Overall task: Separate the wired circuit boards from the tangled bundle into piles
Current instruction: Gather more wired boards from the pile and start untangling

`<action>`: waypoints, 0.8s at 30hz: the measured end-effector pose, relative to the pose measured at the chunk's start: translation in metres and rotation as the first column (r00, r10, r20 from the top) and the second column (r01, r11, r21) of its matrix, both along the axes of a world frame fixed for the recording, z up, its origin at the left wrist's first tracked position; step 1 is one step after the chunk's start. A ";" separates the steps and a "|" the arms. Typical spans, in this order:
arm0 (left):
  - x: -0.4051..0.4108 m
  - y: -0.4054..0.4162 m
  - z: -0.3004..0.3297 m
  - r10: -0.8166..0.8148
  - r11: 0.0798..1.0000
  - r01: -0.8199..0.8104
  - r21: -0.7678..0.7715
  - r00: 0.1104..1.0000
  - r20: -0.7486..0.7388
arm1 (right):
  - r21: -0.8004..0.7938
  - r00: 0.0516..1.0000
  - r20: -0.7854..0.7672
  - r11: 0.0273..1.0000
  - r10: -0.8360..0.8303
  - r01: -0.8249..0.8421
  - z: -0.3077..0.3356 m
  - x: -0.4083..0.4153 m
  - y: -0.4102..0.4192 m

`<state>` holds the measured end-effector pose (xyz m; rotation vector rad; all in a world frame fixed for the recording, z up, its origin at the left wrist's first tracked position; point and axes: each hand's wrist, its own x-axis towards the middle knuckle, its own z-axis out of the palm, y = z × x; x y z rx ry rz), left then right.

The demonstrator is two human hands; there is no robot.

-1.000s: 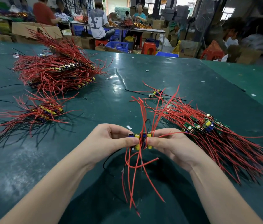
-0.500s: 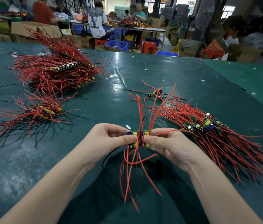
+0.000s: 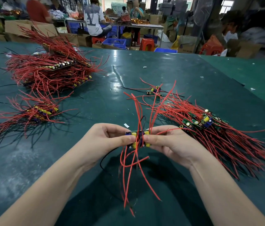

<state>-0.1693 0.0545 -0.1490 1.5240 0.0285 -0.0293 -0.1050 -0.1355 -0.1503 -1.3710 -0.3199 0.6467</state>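
A small cluster of circuit boards [image 3: 138, 139] with yellow and blue parts is held above the green table, red and black wires trailing up and down from it. My left hand [image 3: 105, 139] pinches its left end and my right hand [image 3: 167, 142] pinches its right end. To the right lies the tangled bundle [image 3: 210, 126] of green boards and red wires. A small sorted pile [image 3: 42, 111] lies at the left, and a large stacked pile [image 3: 52, 70] sits behind it. One loose board [image 3: 153, 90] lies further back.
The green table [image 3: 128, 70] stretches to a far edge. Beyond it are cardboard boxes [image 3: 19, 26], blue crates [image 3: 114, 43], red stools [image 3: 147, 44] and several seated people at other benches. A small white scrap [image 3: 126, 125] lies near my hands.
The held boards and both hands have stayed nearly in place; the hanging red wires have swung and shifted slightly, and the upper wires have spread.
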 end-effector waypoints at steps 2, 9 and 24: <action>-0.001 0.000 0.001 -0.011 1.000 0.011 -0.021 1.000 -0.002 | -0.015 1.000 0.001 1.000 0.010 -0.010 0.000 0.000 0.000; -0.002 0.000 0.002 -0.030 0.997 0.029 -0.066 1.000 -0.007 | -0.008 0.999 -0.024 0.999 0.043 -0.043 0.002 -0.001 -0.002; -0.007 0.000 0.014 -0.001 0.972 0.009 -0.235 1.000 0.031 | 0.126 0.990 -0.142 0.992 -0.003 0.021 0.002 0.004 -0.006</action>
